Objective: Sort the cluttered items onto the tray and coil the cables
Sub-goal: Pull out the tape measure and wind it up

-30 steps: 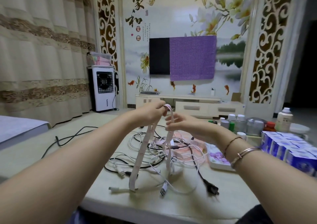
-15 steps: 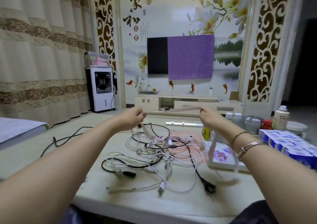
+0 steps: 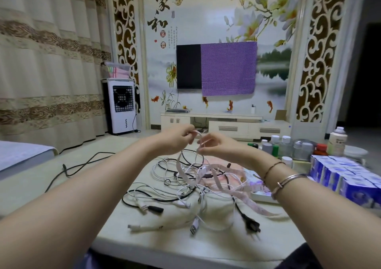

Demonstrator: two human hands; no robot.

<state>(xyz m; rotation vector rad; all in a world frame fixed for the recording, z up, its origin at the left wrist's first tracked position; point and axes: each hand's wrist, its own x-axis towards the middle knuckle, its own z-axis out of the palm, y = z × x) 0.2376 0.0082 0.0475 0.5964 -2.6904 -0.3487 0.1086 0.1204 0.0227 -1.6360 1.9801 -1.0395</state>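
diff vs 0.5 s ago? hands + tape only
Both hands came back together: the left hand and right hand, spread wide with the pink tape stretched between them, now meet above the cable pile, folding the tape into hanging loops. Both keep pinching it. Cables, tray and bottles stayed put.

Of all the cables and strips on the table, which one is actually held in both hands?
The flat pale tape strip, pinched by left hand and right hand; the round cables lie untouched.
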